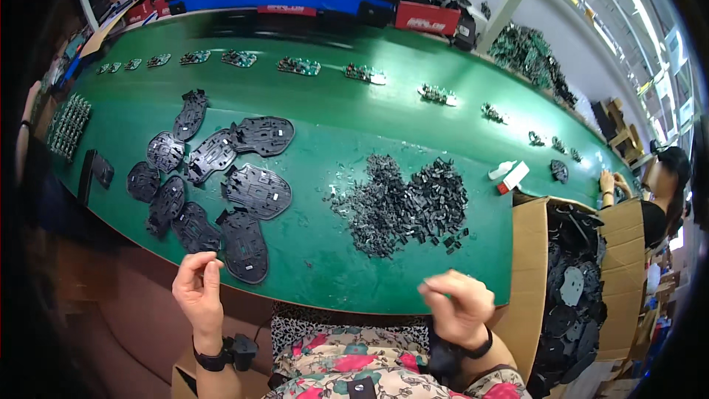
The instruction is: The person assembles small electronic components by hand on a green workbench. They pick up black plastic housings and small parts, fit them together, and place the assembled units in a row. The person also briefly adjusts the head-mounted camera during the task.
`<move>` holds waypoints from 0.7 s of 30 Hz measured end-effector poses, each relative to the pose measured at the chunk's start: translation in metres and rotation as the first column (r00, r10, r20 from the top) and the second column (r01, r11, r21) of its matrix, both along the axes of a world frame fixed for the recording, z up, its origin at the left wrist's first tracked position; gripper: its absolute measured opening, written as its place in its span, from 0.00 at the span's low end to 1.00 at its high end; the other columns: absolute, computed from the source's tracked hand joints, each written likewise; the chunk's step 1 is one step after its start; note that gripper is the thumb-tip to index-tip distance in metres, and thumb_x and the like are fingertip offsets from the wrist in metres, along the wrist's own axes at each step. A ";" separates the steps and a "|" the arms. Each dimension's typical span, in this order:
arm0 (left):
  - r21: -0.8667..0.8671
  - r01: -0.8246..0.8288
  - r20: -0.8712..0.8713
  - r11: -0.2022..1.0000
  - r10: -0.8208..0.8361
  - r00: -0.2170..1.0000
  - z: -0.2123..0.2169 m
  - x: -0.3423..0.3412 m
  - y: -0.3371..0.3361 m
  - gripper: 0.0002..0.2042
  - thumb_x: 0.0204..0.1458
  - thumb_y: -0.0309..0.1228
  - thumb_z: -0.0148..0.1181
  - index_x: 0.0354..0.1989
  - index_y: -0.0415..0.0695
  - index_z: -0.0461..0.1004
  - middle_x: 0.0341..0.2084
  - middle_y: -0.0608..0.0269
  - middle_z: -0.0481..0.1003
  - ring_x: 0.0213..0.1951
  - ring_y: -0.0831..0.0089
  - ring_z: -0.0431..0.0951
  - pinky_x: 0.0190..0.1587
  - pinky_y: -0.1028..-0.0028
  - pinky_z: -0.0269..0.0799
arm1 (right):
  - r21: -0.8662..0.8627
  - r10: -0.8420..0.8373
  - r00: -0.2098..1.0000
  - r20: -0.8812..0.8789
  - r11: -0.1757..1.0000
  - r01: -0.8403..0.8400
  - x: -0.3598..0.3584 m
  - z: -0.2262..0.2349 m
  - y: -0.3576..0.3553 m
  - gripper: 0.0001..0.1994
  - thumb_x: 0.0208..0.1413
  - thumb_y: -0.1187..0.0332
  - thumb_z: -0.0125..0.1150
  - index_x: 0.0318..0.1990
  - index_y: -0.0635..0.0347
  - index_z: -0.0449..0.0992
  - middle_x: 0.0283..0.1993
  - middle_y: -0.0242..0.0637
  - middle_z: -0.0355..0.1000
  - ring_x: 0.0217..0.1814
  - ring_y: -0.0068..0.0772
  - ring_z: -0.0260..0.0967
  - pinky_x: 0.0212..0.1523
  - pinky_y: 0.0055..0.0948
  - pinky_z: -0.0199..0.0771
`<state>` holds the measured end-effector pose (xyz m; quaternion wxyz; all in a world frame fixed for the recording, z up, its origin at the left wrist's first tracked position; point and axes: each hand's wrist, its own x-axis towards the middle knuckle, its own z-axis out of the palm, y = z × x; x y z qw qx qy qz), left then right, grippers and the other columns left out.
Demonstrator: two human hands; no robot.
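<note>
My left hand (198,294) is raised at the table's front edge, thumb and fingertips drawn together; anything between them is too small to make out. Just beyond it lies the nearest of several black moulded plastic base plates (246,248), grouped in a loose cluster on the left. My right hand (459,310) hovers over the front edge with fingers curled in a pinch, and what it holds, if anything, is hidden. Beyond that hand, two adjoining heaps of small black plastic pieces (437,198) are spread on the green table (317,281).
Circuit boards (298,66) stand in a row along the far green strip. An open cardboard box (529,273) of black plastic parts is at the right, near a white bottle (502,170). Another person's hands (611,183) are at far right. Upright boards (69,127) stand at far left.
</note>
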<state>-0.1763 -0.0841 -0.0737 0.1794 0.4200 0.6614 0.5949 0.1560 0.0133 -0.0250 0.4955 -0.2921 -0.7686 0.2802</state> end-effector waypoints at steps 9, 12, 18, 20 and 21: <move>-0.313 -0.049 -0.619 0.948 -0.165 0.768 0.008 0.036 0.014 0.28 0.39 0.45 0.70 0.45 0.39 0.73 0.50 0.55 0.69 0.53 0.52 0.64 0.55 0.58 0.61 | 0.072 -0.125 0.985 0.123 0.991 0.117 -0.003 0.014 0.091 0.09 0.43 0.80 0.67 0.34 0.63 0.78 0.28 0.37 0.74 0.23 0.27 0.69 0.23 0.22 0.68; -0.324 -0.059 -0.686 0.944 -0.192 0.702 0.004 0.047 0.019 0.23 0.39 0.36 0.70 0.44 0.39 0.73 0.49 0.55 0.69 0.54 0.52 0.63 0.55 0.59 0.61 | 0.029 -0.014 0.980 0.199 1.000 0.009 -0.001 0.009 0.104 0.07 0.43 0.78 0.69 0.31 0.61 0.77 0.26 0.36 0.72 0.23 0.30 0.69 0.23 0.25 0.68; -0.281 -0.036 -0.664 0.959 -0.168 0.728 -0.001 0.047 0.009 0.18 0.37 0.24 0.67 0.41 0.38 0.74 0.45 0.56 0.72 0.52 0.53 0.67 0.54 0.59 0.64 | -0.127 0.176 0.873 0.456 0.983 -0.132 0.001 -0.011 0.102 0.05 0.44 0.73 0.67 0.30 0.57 0.78 0.24 0.35 0.68 0.27 0.37 0.69 0.28 0.32 0.70; -0.266 -0.007 -0.639 0.964 -0.171 0.750 -0.002 0.044 0.004 0.18 0.36 0.24 0.67 0.39 0.38 0.75 0.44 0.56 0.73 0.50 0.54 0.68 0.54 0.60 0.64 | -0.156 0.217 0.828 0.517 0.975 -0.157 0.002 -0.016 0.099 0.04 0.44 0.71 0.66 0.30 0.58 0.78 0.27 0.36 0.69 0.31 0.39 0.70 0.32 0.35 0.72; -0.249 0.008 -0.637 0.968 -0.171 0.752 -0.003 0.045 0.004 0.17 0.36 0.23 0.67 0.39 0.38 0.75 0.43 0.56 0.74 0.49 0.54 0.70 0.53 0.60 0.66 | -0.149 0.210 0.821 0.530 0.977 -0.153 0.003 -0.018 0.098 0.04 0.44 0.72 0.66 0.30 0.58 0.78 0.27 0.36 0.69 0.31 0.40 0.70 0.32 0.35 0.72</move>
